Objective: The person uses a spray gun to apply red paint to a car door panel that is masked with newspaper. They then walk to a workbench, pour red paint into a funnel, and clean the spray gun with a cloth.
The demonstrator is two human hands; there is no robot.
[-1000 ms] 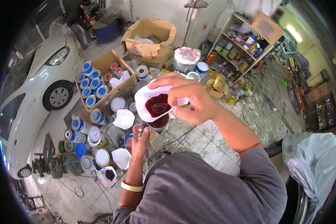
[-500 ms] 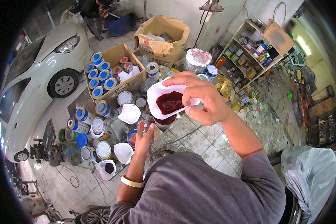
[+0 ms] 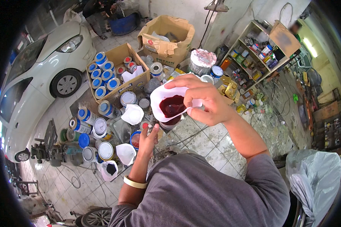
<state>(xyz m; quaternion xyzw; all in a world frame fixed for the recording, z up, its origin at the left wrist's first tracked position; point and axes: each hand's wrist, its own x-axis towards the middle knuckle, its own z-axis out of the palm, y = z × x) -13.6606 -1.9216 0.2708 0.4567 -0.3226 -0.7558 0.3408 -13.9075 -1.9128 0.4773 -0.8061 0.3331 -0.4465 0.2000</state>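
Observation:
My right hand (image 3: pixel 206 100) pinches the rim of a white cut-open plastic container (image 3: pixel 159 94), tilted, with dark red paint (image 3: pixel 172 106) pooled in its lower side. Just beneath it is a round cup (image 3: pixel 170 124) with the same dark red inside, partly hidden by the container. Whether paint is flowing between them cannot be made out. My left hand (image 3: pixel 148 140) is closed around what looks like a metal spray gun (image 3: pixel 150 127), only its silvery top showing beside the cup. An open blue-rimmed can of red paint (image 3: pixel 135 140) stands left of that hand.
Several paint cans (image 3: pixel 105 150) and white cut containers (image 3: pixel 132 114) crowd the floor to the left. Beyond are a box of cans (image 3: pixel 141 86), a large carton (image 3: pixel 166 53) and a paint-smeared bucket (image 3: pixel 201 69). A white car (image 3: pixel 38 68) stands left, shelves (image 3: pixel 261 70) right.
The white container has dipped slightly, and the red paint in it sits a little lower. Both hands keep their grip. The whole view has shifted slightly.

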